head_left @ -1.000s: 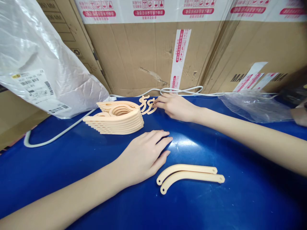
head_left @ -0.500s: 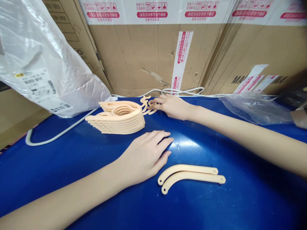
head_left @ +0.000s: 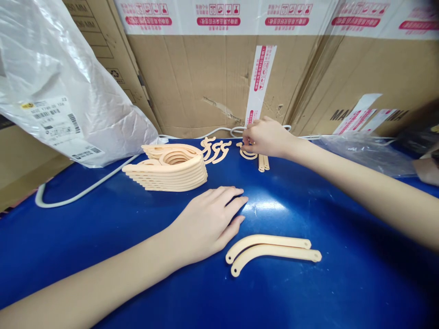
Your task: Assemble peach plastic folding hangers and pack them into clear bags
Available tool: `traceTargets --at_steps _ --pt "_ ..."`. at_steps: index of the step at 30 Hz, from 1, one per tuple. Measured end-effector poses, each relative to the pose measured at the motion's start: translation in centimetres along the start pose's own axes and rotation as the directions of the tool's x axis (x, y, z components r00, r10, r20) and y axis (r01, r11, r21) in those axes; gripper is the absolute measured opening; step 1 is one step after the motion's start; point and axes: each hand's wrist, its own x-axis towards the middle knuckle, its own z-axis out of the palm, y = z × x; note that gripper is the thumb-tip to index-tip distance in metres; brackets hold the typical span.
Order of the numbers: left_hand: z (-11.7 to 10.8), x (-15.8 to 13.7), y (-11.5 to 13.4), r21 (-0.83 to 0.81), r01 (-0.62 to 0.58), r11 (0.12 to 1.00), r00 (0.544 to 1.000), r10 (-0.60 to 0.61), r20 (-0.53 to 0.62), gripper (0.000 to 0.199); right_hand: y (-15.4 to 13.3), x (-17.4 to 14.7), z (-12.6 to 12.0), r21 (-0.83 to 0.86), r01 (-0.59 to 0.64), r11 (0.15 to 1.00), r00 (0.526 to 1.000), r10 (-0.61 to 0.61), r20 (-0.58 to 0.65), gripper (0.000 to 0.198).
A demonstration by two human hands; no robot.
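Observation:
My left hand (head_left: 211, 224) lies palm down on the blue table, fingers loosely spread, holding nothing. Just to its right are two curved peach plastic arms (head_left: 274, 251), side by side, with a hole at each end. Farther back, my right hand (head_left: 265, 137) has its fingers curled in a pinch at a peach hook (head_left: 249, 156); the fingers partly hide it. Short straight peach bars (head_left: 263, 163) stick out beneath that hand. Several more S-shaped hooks (head_left: 219, 151) rest to its left, beside a neat stack of curved peach hanger pieces (head_left: 171, 176).
Cardboard boxes (head_left: 206, 77) with printed tape stand along the back edge. A white plastic bag (head_left: 75, 91) with a label leans at the left. White cable (head_left: 85, 194) runs along the left and back of the table (head_left: 154, 292). A clear plastic bag (head_left: 363, 155) lies at the back right.
My right hand has moved right and slightly up from the S-shaped hooks, its fingers now curled. The hooks and the straight bars have come into view. My left hand has stayed put.

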Motion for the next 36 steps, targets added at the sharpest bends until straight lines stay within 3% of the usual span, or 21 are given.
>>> traceTargets --at_steps 8,19,22,26,31,36 --pt "0.0 0.1 0.1 0.001 -0.004 1.0 1.0 0.004 0.01 0.033 -0.8 -0.3 0.1 0.055 -0.123 0.991 0.982 0.113 0.149 0.021" --pt "0.1 -0.2 0.1 -0.026 -0.002 1.0 1.0 0.002 -0.028 0.03 -2.3 -0.6 -0.4 0.206 -0.277 0.938 0.957 0.289 -0.029 0.028" --pt "-0.2 -0.1 0.2 -0.069 0.085 0.994 0.984 -0.095 -0.148 0.025 -3.7 -2.5 -1.4 0.347 -0.22 0.912 0.967 0.25 -0.042 0.02" --pt "-0.8 0.1 0.4 -0.067 0.191 0.979 0.944 -0.202 -0.259 0.016 -6.5 -5.9 -2.0 0.507 -0.037 0.861 0.998 0.06 -0.03 0.01" --pt "-1.0 0.0 0.6 0.024 0.287 0.958 0.936 -0.275 -0.221 0.013 -8.9 -8.4 -1.8 0.555 0.012 0.832 1.0 -0.015 0.001 0.006" --pt "-1.3 0.1 1.0 0.1 0.431 0.897 0.902 -0.425 -0.075 0.014 -10.4 -9.4 -1.9 0.561 0.099 0.822 0.993 -0.044 -0.11 0.012"
